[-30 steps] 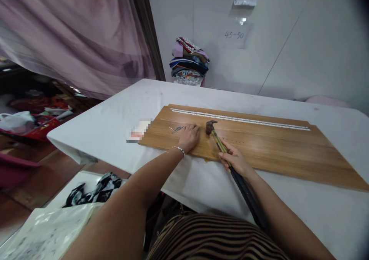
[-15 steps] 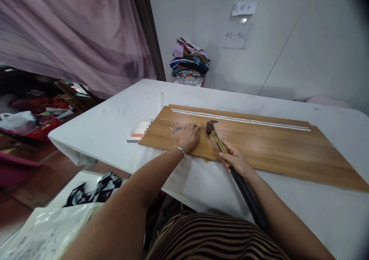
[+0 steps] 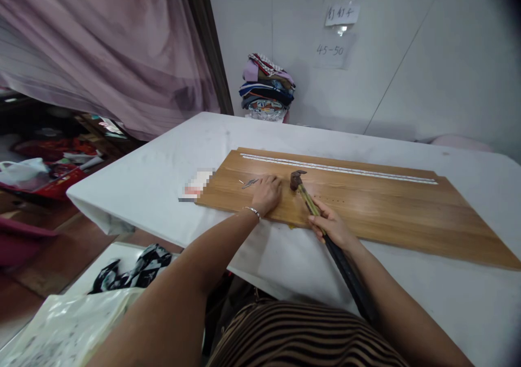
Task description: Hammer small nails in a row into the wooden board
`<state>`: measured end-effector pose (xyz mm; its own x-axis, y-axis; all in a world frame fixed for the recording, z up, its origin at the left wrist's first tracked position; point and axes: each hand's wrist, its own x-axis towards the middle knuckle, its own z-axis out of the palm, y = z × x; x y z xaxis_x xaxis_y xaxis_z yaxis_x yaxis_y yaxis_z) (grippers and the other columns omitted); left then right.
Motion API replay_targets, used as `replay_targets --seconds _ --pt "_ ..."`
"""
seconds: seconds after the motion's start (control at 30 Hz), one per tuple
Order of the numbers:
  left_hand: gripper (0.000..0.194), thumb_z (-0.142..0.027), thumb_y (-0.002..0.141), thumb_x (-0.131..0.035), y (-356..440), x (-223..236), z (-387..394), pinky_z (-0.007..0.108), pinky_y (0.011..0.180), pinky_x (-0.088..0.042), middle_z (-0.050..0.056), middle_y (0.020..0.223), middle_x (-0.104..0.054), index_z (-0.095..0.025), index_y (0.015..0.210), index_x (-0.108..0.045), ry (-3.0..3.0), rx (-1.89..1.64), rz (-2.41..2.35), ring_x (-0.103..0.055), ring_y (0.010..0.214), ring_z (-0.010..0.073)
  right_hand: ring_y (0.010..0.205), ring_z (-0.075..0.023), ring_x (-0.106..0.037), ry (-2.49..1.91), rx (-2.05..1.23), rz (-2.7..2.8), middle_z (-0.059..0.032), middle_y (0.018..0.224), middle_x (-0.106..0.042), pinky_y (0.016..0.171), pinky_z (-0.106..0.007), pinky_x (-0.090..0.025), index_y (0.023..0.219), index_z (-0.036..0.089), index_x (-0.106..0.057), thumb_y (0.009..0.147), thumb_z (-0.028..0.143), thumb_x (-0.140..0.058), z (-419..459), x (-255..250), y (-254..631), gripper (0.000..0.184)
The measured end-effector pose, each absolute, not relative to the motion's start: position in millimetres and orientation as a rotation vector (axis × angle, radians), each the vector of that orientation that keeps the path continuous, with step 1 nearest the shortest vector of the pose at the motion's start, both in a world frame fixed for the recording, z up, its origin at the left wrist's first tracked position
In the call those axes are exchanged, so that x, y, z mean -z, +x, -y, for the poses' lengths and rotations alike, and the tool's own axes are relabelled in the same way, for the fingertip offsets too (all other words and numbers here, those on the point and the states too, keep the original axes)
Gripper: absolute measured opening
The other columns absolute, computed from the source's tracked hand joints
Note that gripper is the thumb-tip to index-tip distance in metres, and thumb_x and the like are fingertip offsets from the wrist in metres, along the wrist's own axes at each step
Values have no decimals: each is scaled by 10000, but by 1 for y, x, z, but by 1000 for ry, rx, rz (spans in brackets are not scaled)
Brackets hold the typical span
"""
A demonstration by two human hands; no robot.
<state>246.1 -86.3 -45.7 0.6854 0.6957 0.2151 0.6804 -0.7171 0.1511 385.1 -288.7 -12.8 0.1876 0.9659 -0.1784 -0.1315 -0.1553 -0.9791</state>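
Note:
A claw hammer [image 3: 310, 203] with a rusty head and a yellow and black handle is gripped in my right hand [image 3: 330, 223], closed partway along the shaft. Its head is over the wooden board [image 3: 391, 215], which lies flat. To the left, my left hand [image 3: 267, 193] rests palm down on the board with its fingers stretched out, wearing a bracelet at the wrist. Beside its fingertips lies a small pile of nails [image 3: 249, 183]. A row of small dark marks [image 3: 329, 199], too small to identify, runs to the right of the hammer head.
Two white measuring strips [image 3: 337, 168] run along the board's far side. The board is on a table with a white cover [image 3: 142, 166]. Folded cloths [image 3: 267, 93] are stacked by the wall. A partly blurred packet [image 3: 198, 185] touches the board's left end. Plastic-wrapped items [image 3: 73, 323] are at lower left.

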Motion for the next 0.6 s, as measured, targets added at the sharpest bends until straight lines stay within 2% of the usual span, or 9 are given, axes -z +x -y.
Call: replay_targets --seconds 0.17,0.47,0.6 --pt "315 -267 1089 -440 246 44 87 420 1079 -432 118 1337 -698 -207 1168 -739 2828 -394 -1149 -597 1252 282 386 -111 -385 -1344 -1229 904 121 469 -451 360 -229 -348 1690 56 -264 779 441 -758 289 13 386 1106" --pt "321 -276 1094 -438 246 44 88 425 1093 -425 111 1372 -693 -201 1187 -736 2835 -394 -1157 -591 1270 286 392 -105 -385 -1333 -1233 904 124 491 -433 355 -225 -351 1655 82 -362 773 432 -762 289 14 385 1030" --pt "324 -271 1095 -429 246 45 87 431 1073 -440 117 1335 -704 -203 1164 -738 2837 -414 -1134 -597 1258 285 394 -105 -392 -1335 -1224 899 123 504 -438 353 -223 -350 1671 75 -325 770 439 -763 289 13 385 1065"
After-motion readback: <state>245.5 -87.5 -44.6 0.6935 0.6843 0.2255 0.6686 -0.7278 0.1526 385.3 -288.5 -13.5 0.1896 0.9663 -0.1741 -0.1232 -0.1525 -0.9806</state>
